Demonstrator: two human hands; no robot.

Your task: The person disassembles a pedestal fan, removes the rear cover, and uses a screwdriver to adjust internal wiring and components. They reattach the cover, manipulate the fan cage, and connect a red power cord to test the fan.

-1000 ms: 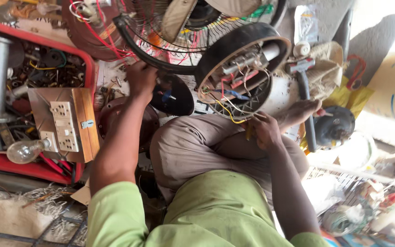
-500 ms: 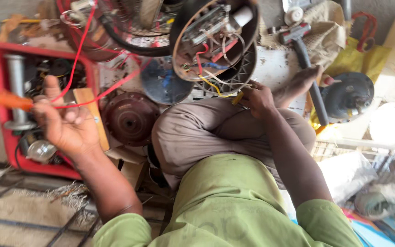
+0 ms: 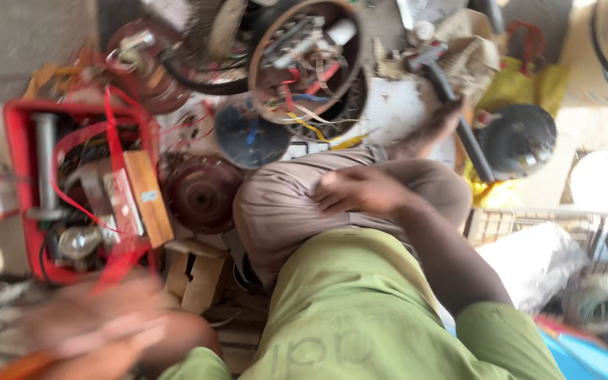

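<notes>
Here, one red tray (image 3: 15, 119); right hand (image 3: 360, 191) empty on knee — left hand (image 3: 100, 327) blurred, fingers unreadable.

A small pale label (image 3: 148, 198) sits on the wooden block (image 3: 148, 198) inside the red crate (image 3: 17, 141) — rectangular, whitish-blue. A yellow bag (image 3: 522, 88) lies crumpled at upper right — no screens or signs.

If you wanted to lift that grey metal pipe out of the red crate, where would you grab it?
Probably by the bare shaft of the grey metal pipe, reaching straight down from above. It lies lengthwise along the far-left side of the red crate, with its upper stretch showing clear of the clutter. Lower down, red wires and other parts crowd it, so a grip there looks harder.
</notes>
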